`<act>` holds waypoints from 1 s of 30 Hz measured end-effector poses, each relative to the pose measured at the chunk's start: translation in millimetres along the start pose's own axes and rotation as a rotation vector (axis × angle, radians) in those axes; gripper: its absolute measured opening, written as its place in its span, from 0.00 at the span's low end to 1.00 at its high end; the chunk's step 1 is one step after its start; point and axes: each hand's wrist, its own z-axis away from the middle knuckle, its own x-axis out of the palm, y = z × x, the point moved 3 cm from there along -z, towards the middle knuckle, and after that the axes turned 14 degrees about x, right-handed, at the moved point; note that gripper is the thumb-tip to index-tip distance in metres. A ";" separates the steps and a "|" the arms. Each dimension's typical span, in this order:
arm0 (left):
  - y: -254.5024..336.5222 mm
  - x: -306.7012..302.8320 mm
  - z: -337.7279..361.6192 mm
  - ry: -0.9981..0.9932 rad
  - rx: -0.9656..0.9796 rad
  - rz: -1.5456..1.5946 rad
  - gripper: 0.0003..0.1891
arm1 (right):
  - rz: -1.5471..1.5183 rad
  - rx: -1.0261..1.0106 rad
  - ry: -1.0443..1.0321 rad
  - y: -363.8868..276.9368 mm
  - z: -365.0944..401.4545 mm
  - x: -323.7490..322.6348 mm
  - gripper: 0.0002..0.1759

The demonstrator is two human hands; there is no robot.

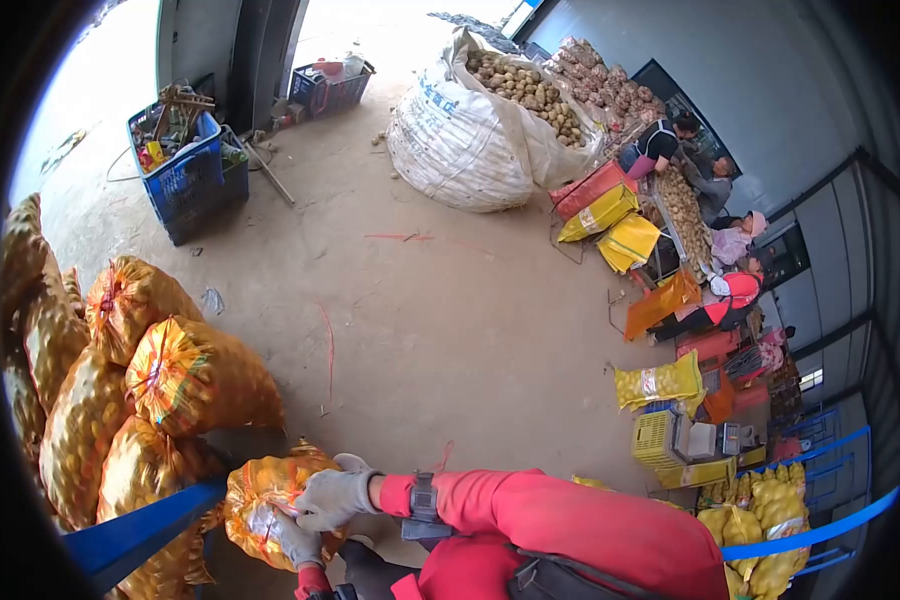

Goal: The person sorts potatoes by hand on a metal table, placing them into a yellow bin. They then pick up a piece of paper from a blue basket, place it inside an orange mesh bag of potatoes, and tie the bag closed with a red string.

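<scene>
An orange mesh sack (pixel 245 490) with roundish produce inside stands low in the view, right before me. My right hand (pixel 335 498), in a grey glove, is closed with its fingers at the sack's gathered top. Just below it my left hand (pixel 298 540), gloved too, grips the same top close to a whitish patch. The two hands nearly touch. What the fingertips pinch exactly is hidden. Several more filled orange sacks (pixel 205 375) are piled to the left, tied at their necks.
Blue bars (pixel 150 530) cross at lower left and right. A blue crate (pixel 185 170) of odds and ends stands upper left. A huge white bag (pixel 460 140) holds potatoes. Co-workers (pixel 735 290) line a sorting table at right, near yellow sacks (pixel 660 382) and a yellow crate (pixel 657 440).
</scene>
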 end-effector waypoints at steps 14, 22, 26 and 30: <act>57.9 3.1 3.0 0.077 0.078 -0.050 0.32 | -0.099 -0.226 0.004 -24.0 -3.7 80.7 0.19; 30.1 -72.6 69.2 0.272 -0.244 1.698 0.21 | -0.775 0.212 -0.394 22.8 12.0 6.5 0.15; 21.5 -66.9 133.7 0.617 -0.716 2.132 0.20 | -1.034 0.207 -0.642 27.8 -3.4 17.6 0.19; 60.2 -100.7 160.6 0.435 -0.544 1.814 0.14 | -0.677 0.425 -0.455 -8.3 23.2 24.0 0.14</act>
